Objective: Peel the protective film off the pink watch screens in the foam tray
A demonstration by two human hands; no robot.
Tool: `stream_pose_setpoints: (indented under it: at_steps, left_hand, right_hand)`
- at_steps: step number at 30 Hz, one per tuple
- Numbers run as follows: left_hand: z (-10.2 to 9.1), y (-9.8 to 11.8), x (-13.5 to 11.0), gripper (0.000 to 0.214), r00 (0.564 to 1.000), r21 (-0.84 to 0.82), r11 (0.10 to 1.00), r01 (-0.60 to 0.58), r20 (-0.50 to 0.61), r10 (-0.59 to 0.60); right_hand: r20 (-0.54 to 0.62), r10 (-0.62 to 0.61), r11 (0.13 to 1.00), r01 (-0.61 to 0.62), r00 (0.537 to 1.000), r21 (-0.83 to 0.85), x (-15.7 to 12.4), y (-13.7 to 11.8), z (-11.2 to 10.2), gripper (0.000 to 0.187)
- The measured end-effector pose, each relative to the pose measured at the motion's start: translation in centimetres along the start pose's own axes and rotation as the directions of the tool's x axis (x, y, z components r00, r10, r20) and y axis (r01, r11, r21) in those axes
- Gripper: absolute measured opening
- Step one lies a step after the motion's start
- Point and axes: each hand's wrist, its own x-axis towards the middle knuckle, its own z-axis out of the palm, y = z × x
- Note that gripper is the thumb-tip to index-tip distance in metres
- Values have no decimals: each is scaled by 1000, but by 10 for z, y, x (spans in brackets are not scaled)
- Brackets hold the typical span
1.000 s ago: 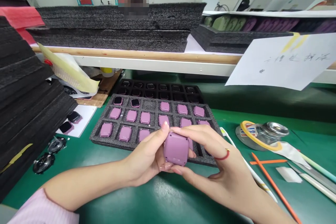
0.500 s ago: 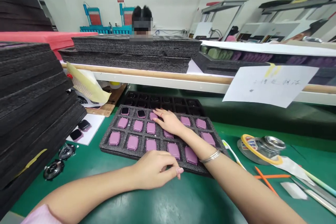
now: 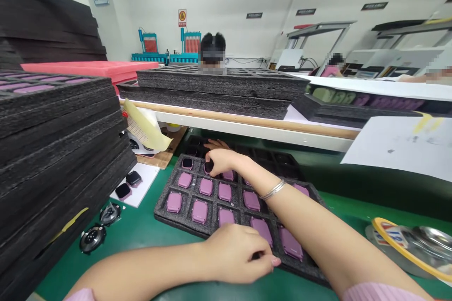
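Note:
A black foam tray (image 3: pixel 183 218) lies on the green table, its compartments holding pink watch cases (image 3: pixel 199 211) and, in the back row, watches with dark screens (image 3: pixel 187 163). Stretched across the tray, my right hand (image 3: pixel 221 157) is at its back left. Its thumb is beside the second dark-screened watch, and its fingers extend over a darker tray (image 3: pixel 287 162) behind; the fingertips are partly hidden. My left hand (image 3: pixel 243 253) rests at the front edge with fingers curled in and thumb against them. Nothing shows in it.
Tall stacks of black foam trays (image 3: pixel 63 150) stand on the left. Beside them lie two watches on white paper (image 3: pixel 143 193) and two round watch parts (image 3: pixel 92 238). A shelf (image 3: pixel 247 129) crosses above the rear tray. On the right is a glass jar (image 3: pixel 420 244) with a yellow ring.
My right hand has moved left and back from the third compartment of the back row. My left hand stays curled at the front edge. The whole view has shifted.

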Motion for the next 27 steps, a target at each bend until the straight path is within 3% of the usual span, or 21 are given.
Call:
stream_pose_setpoints:
  at_steps: [4, 10, 17, 22, 27]
  left_hand:
    - [2, -2, 2, 22, 1000, 43, 999, -5, 14, 5]
    - [0, -3, 2, 26, 999, 82, 996, -32, 12, 31]
    - [-1, -3, 4, 29, 997, 130, 991, -32, 80, 22]
    - [-6, -2, 5, 25, 985, 194, 980, -46, 172, 12]
    - [-4, -5, 4, 26, 988, 154, 986, -67, 145, 45]
  right_hand:
    - [23, -28, 999, 29, 999, -20, 20, -17, -13, 31]
    - [71, -81, 996, 82, 994, -19, 52, -47, -5, 33]
    - [29, -17, 999, 18, 999, -44, 75, -23, -20, 32]
    - [32, 75, 996, -73, 997, -51, 88, -16, -7, 36]
    - [56, 93, 996, -92, 994, -20, 85, -4, -6, 36]
